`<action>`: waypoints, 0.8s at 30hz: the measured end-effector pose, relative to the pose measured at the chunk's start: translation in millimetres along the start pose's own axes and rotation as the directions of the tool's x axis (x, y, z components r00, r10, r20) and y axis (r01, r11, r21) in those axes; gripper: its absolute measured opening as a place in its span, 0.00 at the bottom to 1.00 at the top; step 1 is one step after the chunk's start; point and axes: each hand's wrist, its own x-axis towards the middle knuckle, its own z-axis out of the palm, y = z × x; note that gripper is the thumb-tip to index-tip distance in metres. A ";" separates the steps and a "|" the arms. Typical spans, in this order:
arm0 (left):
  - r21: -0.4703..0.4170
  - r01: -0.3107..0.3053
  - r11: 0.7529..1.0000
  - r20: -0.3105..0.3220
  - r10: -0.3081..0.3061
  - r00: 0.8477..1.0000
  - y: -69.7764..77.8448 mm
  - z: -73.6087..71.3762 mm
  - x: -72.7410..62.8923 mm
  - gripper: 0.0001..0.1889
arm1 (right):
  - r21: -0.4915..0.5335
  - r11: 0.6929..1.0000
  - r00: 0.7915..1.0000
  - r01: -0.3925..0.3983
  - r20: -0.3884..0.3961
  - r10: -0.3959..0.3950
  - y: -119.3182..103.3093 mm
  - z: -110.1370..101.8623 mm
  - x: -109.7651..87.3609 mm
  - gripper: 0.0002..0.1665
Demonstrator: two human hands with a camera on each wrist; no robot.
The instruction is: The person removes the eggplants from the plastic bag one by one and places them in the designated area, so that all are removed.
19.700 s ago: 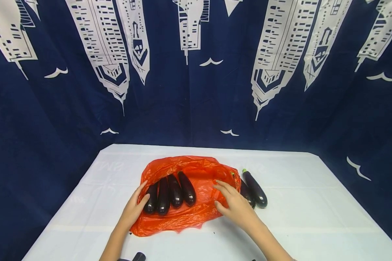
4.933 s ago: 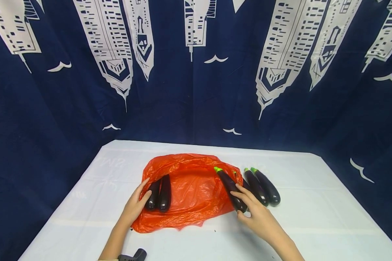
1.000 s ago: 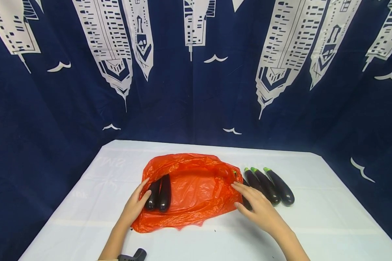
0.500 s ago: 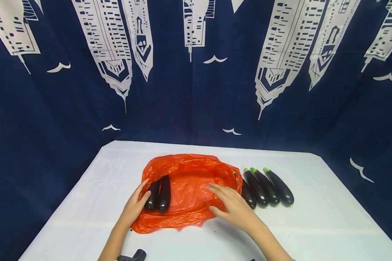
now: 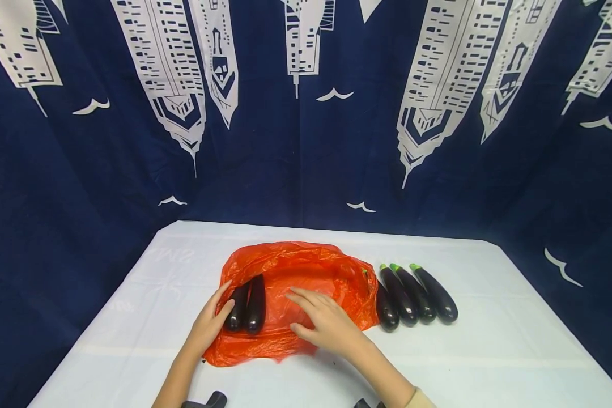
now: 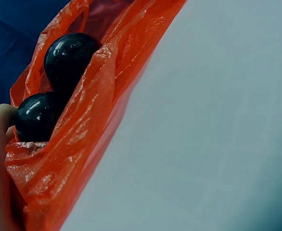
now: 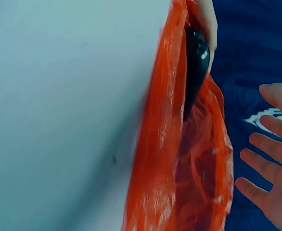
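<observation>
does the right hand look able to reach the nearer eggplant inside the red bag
Likely yes: the right hand is empty, the red bag gapes open, and nothing visible stands between that hand and the nearer eggplant.

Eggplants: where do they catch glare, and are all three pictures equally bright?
No. Head view: brightest, white highlights on the lower ends of the eggplants; left wrist view: dimmer, bluish, glints on two eggplants and the bag; right wrist view: also dim, one eggplant glinting, soft shadow on the table.
</observation>
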 end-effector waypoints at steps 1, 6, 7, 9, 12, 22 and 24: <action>0.001 -0.001 1.000 0.000 0.001 1.000 -0.1 0.0 -0.2 0.30 | -0.002 1.000 1.000 0.005 0.006 -0.005 -1.7 2.3 3.1 0.32; -0.007 -0.002 1.000 0.000 0.002 1.000 -0.1 -0.1 -0.8 0.30 | -0.012 1.000 0.999 0.021 0.036 -0.021 -10.9 14.9 16.3 0.31; -0.008 -0.002 1.000 0.000 0.002 1.000 -0.1 0.0 -0.6 0.30 | -0.018 0.999 0.999 0.026 0.038 -0.025 -12.4 17.7 18.7 0.32; -0.011 0.000 1.000 0.000 0.000 1.000 0.3 0.0 -0.6 0.30 | -0.031 0.999 0.999 0.035 0.040 -0.033 -15.3 22.8 23.6 0.32; -0.012 0.006 1.000 0.001 -0.006 1.000 0.7 0.1 -0.4 0.30 | -0.051 0.998 0.999 0.041 0.038 -0.039 -18.9 29.5 30.7 0.32; -0.007 0.006 1.000 0.005 -0.006 1.000 1.8 -0.4 0.4 0.30 | -0.036 0.999 0.998 0.004 0.070 -0.002 -31.4 42.7 53.4 0.33; -0.008 0.003 1.000 0.007 -0.003 1.000 1.3 -0.1 0.7 0.30 | -0.035 0.999 0.996 -0.005 0.086 0.008 -33.8 45.0 57.0 0.33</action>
